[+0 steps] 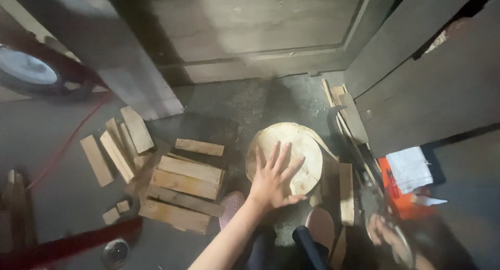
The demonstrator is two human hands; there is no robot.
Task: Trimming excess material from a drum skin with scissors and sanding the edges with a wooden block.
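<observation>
Left hand: the left hand [272, 182] lies flat, fingers spread, palm down on the round pale wooden block [285, 156]; its grip is released, pressing rather than grasping, seemingly to steady the block.
Round block: it stands on the grey concrete floor [229, 108], just ahead of the person's pink slippers [320, 225], near the closed wooden door [250, 30].
Right hand: the right hand [383, 231] is low at the right edge, blurred, beside a dark long-handled tool [359, 160]; whether its grip is clenched on anything I cannot tell.
Cut wood: short pale wooden planks [182, 184] lie stacked left of the block, well within reach, with thinner slats [117, 145] scattered farther left.
Right side: an orange packet and white cloth [409, 173] lie against a dark panel.
</observation>
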